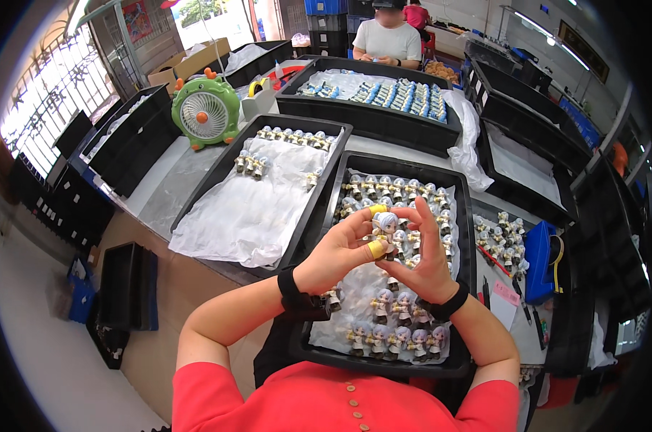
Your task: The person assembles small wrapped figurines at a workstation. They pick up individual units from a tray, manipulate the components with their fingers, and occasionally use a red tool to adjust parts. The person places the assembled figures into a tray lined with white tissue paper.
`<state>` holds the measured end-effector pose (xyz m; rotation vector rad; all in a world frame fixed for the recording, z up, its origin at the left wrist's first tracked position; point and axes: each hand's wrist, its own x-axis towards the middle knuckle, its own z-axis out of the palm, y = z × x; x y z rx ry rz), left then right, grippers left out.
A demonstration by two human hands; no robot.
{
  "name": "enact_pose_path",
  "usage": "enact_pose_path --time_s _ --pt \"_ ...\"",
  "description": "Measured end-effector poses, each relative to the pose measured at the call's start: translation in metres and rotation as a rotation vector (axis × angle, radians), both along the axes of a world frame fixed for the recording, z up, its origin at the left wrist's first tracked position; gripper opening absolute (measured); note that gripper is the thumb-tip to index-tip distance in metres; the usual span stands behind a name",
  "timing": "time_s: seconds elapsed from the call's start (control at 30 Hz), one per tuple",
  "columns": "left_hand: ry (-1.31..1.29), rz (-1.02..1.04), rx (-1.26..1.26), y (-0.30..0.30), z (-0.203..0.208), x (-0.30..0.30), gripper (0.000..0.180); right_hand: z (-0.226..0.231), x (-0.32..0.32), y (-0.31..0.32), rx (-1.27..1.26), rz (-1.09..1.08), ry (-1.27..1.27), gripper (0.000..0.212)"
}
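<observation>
Head view, clock read from the held figurine [386,225], 12 o'clock lying away from the person.

Item 1: figurine, pale-haired, raised upright above the near tray [468,241]; apparently held at this height so its face and front can be looked over.

Item 2: left hand [342,243], at 8 o'clock; thumb and forefinger pinched on the figurine's side, likely to leave the face uncovered. Yellow wraps [376,249] on 2 digits, perhaps for grip or protection.

Item 3: right hand [428,272], at 4 o'clock; thumb and fingers apart, curved around the figurine, seemingly ready to steady it. Contact cannot be told.

Item 4: near tray, black, beneath both hands; figurines in rows, the nearest row [398,342] at 6 o'clock. White lining presumably guards against scuffs.

Item 5: left tray [304,122], 10 o'clock; sparsely filled, figurines grouped mostly along its far end.

Item 6: loose figurines [505,241], 3 o'clock, bunched beside the blue bin [538,263], within arm's reach.

Item 7: pink slip [507,293], 4 o'clock.

Item 8: far tray [362,122], 12 o'clock, bearing blue-and-white pieces [405,99].

Item 9: green fan [203,111], 10 o'clock, facing the person, presumably for cooling.
</observation>
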<state>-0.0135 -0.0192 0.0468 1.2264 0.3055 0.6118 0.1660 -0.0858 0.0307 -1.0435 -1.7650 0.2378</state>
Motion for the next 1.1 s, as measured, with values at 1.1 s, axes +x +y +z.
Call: enact_pose_path --time_s 1.1 --pt "-0.231 -0.12 -0.385 0.014 -0.018 0.021 0.054 0.005 0.019 0.008 -0.195 -0.038 -0.005 0.082"
